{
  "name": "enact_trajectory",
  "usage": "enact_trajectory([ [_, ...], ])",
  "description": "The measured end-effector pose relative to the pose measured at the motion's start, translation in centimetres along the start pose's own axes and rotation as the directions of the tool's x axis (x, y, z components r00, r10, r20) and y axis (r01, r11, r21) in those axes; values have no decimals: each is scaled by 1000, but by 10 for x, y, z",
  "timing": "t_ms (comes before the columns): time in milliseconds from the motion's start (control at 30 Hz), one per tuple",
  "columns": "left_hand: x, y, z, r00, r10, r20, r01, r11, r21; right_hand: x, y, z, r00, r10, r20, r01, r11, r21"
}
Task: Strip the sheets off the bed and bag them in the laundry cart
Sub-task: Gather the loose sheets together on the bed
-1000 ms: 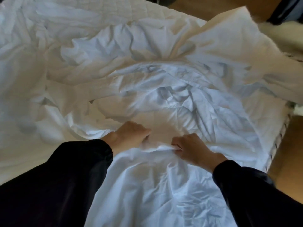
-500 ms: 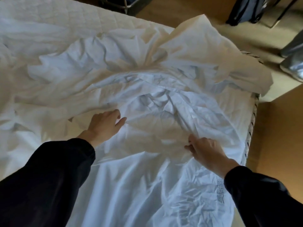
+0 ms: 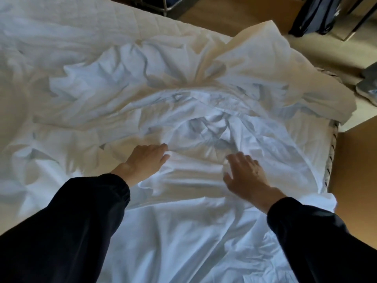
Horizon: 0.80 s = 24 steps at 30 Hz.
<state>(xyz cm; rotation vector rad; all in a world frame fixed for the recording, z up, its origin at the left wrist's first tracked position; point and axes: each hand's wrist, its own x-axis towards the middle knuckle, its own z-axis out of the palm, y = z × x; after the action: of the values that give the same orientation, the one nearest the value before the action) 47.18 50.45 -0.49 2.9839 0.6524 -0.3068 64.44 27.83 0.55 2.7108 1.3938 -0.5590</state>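
Sheet [image 3: 183, 99] bunched | left hand [image 3: 142, 160] flat, partly under fold — right hand [image 3: 246, 176] splayed, blurred

One bed [image 3: 77, 15]. The white sheets [image 3: 155, 82] on it lie crumpled together, and how many separate ones there are cannot be told. Two hands show, the left hand [image 3: 142, 162] and the right hand [image 3: 247, 176], with two dark sleeves [image 3: 61, 231]. One dark bag [image 3: 314, 15] at 1 o'clock, one grey shoe [image 3: 368, 88] at 2 o'clock, one metal frame [image 3: 165, 9] at 12 o'clock.
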Motion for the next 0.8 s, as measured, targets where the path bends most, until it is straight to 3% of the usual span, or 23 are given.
enact_trajectory([
  [133, 6, 11, 0, 988, 39, -147, -64, 982, -176, 31, -64, 10, 984, -172, -41, 177, 968, 177],
  [233, 8, 19, -2, 990, 51, -135, -88, 957, -278, 42, -94, 17, 976, -187, -109, 210, 941, 266],
  [300, 6, 9, -4, 998, 38, -42, -48, 966, -254, 44, -92, 19, 990, -93, -103, 117, 959, 260],
  [400, -2, -23, -9, 976, -13, 216, 68, 965, -252, 47, -59, 20, 989, 142, -34, -135, 977, 163],
  [500, -13, -48, -12, 960, 0, 280, 52, 982, -180, 50, -37, 15, 972, 234, 21, -234, 972, 14],
  [600, -19, -60, -8, 985, -4, 171, 28, 990, -135, 56, -61, 11, 989, 120, -86, -122, 992, -15],
  [700, -19, -67, -1, 999, 11, 46, -8, 997, -72, 62, -107, 17, 970, -145, -193, 150, 989, 13],
  [800, -10, -85, -4, 977, 64, -204, -67, 998, -4, 70, -146, 19, 935, -241, -260, 276, 956, 104],
])
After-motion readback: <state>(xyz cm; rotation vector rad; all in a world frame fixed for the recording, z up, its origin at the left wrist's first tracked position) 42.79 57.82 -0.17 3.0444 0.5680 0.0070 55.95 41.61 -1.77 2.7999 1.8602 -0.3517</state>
